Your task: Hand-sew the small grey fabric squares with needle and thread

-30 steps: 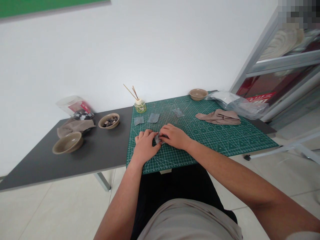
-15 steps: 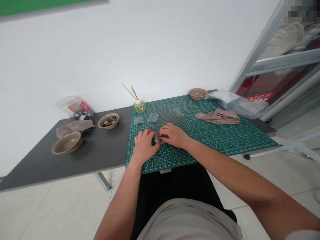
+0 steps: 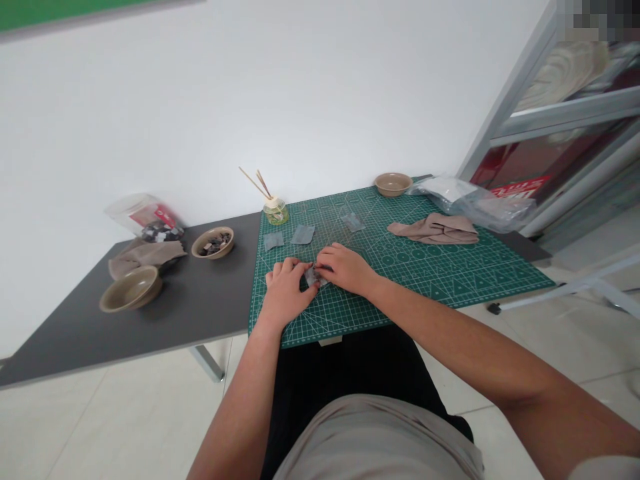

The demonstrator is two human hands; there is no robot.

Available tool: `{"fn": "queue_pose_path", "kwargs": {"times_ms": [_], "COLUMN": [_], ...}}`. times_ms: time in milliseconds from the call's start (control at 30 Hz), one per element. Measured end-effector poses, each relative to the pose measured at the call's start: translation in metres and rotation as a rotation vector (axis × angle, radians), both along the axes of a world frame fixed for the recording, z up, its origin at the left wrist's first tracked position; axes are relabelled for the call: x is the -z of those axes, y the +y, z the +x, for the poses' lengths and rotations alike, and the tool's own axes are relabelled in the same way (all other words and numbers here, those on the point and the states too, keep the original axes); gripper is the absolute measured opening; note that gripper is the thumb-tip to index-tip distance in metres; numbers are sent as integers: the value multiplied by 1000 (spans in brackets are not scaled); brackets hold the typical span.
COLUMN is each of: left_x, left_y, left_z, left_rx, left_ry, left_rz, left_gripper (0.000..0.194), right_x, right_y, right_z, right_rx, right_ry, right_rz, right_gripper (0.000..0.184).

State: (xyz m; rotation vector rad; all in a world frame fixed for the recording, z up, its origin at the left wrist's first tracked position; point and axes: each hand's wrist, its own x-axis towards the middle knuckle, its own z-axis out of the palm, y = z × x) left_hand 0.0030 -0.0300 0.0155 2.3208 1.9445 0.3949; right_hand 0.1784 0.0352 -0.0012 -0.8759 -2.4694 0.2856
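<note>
A small translucent plastic bag (image 3: 311, 276) lies near the front of the green cutting mat (image 3: 350, 313), between my two hands. My left hand (image 3: 286, 293) grips its left side with thumb and fingertips. From the right, my right hand (image 3: 346, 268) pinches at its upper edge; a dark spot shows by these fingertips, too small to name. Farther back lie another flat translucent bag (image 3: 273, 241), a second one (image 3: 303, 234) and a third (image 3: 353, 222).
A bowl of small dark pieces (image 3: 213, 243), another bowl (image 3: 131, 289), a brown cloth (image 3: 145, 255) and a tipped clear jar (image 3: 145, 215) stand left. Behind is a reed diffuser (image 3: 276, 211). At right are a bowl (image 3: 393, 185), folded cloth (image 3: 435, 229) and large plastic bag (image 3: 475, 200).
The view has shifted slightly. My right fingertips have moved a little at the bag's upper edge, and more of the bag shows between my hands. Everything else rests as before.
</note>
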Motion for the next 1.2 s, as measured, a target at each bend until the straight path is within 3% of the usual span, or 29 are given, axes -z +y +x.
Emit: {"fn": "queue_pose_path", "kwargs": {"times_ms": [167,500,767,1033,1200], "left_x": [1,4,3,2,2], "left_y": [0,-1,-1,-1,0], "left_z": [0,-1,-2,-1,-1], "left_rx": [3,-10,-19,-23,-17], "left_ry": [1,-12,-25,-19,-19], "left_rz": [2,34,6,-13,-12], "left_gripper": [38,42,39,42,42], "right_x": [0,0,-2,-3,-3], "right_y": [0,-3,2,0,3], "right_z": [0,2,2,5,3], "right_rx": [-138,87,-175,1,-64], "right_ry": [55,19,85,71,50], "right_rz": [-51,-29,-95,-106,-66], "right_gripper": [8,10,9,18,10]}}
